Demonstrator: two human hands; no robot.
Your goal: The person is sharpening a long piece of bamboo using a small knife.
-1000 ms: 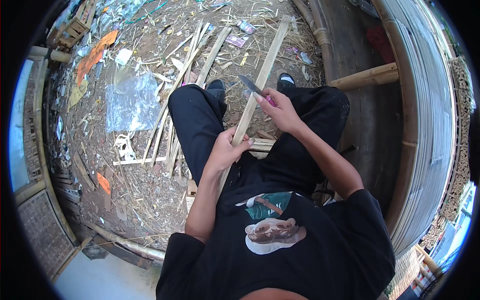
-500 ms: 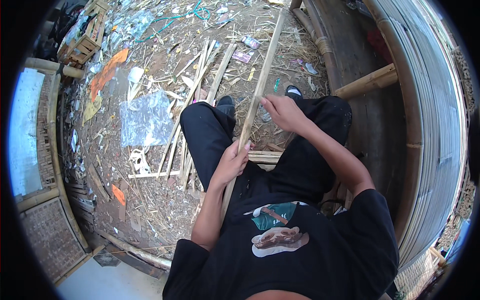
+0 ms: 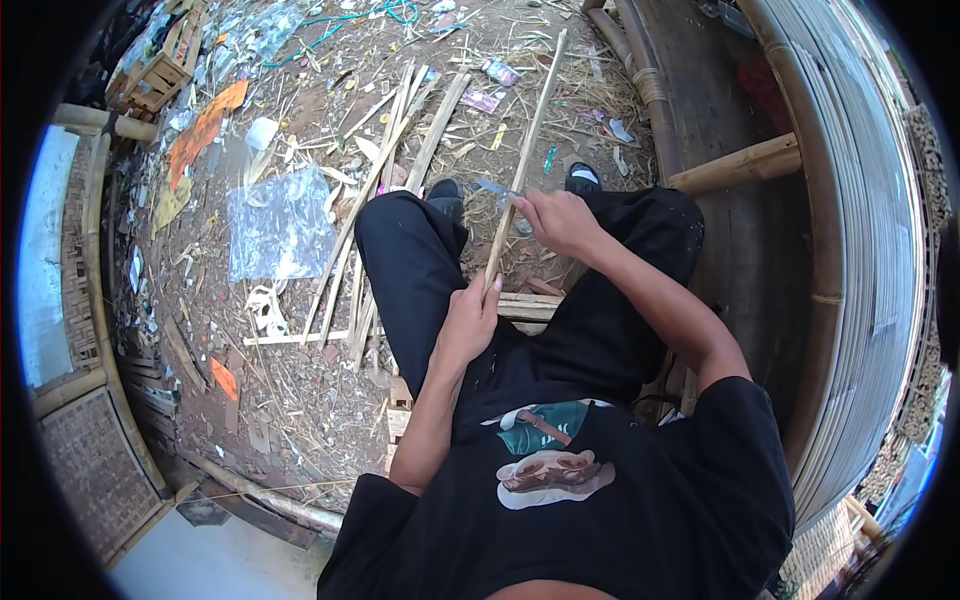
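Observation:
A long, narrow bamboo strip (image 3: pixel 538 115) slants up and away between my knees. My left hand (image 3: pixel 468 322) is wrapped round its near part, thumb along the top. Farther up the strip, my right hand (image 3: pixel 560 222) is closed on a knife, whose handle is hidden in the fist. The knife's blade (image 3: pixel 492 187) lies across the strip and sticks out past its left side. Whether its edge bites into the bamboo cannot be made out.
Several loose bamboo strips (image 3: pixel 438 130) lie on the littered ground beyond my left knee. A clear plastic sheet (image 3: pixel 282 225) and an orange scrap (image 3: pixel 205 130) are farther left. A wooden crate (image 3: pixel 160 65) stands far left. A bamboo-framed bench (image 3: pixel 735 165) runs along my right.
The knife blade now shows left of the strip, where it was not visible before. The strip sits lower, and its near end no longer shows along my left forearm. The view has shifted slightly.

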